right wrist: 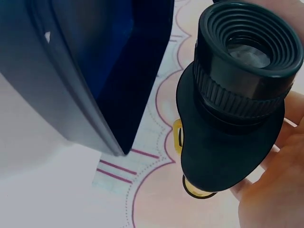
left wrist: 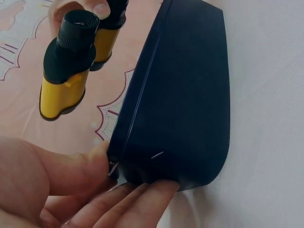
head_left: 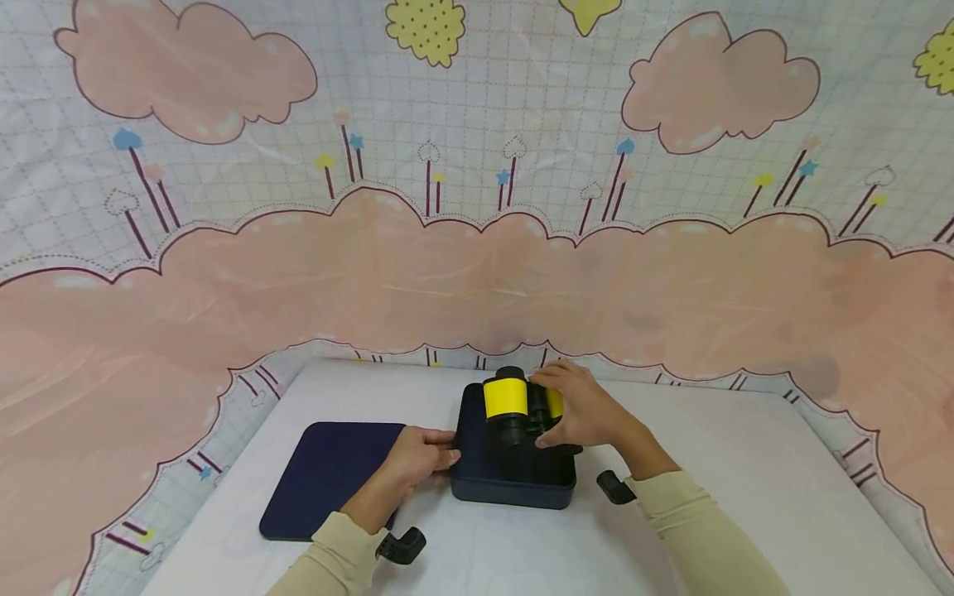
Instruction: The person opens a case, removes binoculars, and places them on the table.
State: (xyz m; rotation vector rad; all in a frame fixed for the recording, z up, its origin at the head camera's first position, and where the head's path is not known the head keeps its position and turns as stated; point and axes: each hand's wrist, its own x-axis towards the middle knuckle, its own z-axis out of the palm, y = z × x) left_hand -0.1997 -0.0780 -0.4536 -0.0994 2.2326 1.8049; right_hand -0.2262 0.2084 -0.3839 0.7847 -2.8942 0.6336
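Note:
My right hand [head_left: 589,406] grips a pair of black and yellow binoculars [head_left: 506,397] over the back right part of a dark blue box [head_left: 514,495]. In the right wrist view, a ribbed eyepiece of the binoculars [right wrist: 237,95] faces the camera, with fingers behind it. My left hand [head_left: 417,463] touches the box's left side. Its thumb lies by the rim and its straight fingers rest along the outer wall of the box [left wrist: 180,95], as the left wrist view shows. The box's floor is partly hidden by the binoculars.
A flat dark blue lid [head_left: 328,480] lies on the white table [head_left: 745,497] left of the box, partly under my left forearm. Behind the table hangs a patterned pink and white cloth [head_left: 477,281]. Black camera mounts [head_left: 402,546] stick out from both wrists.

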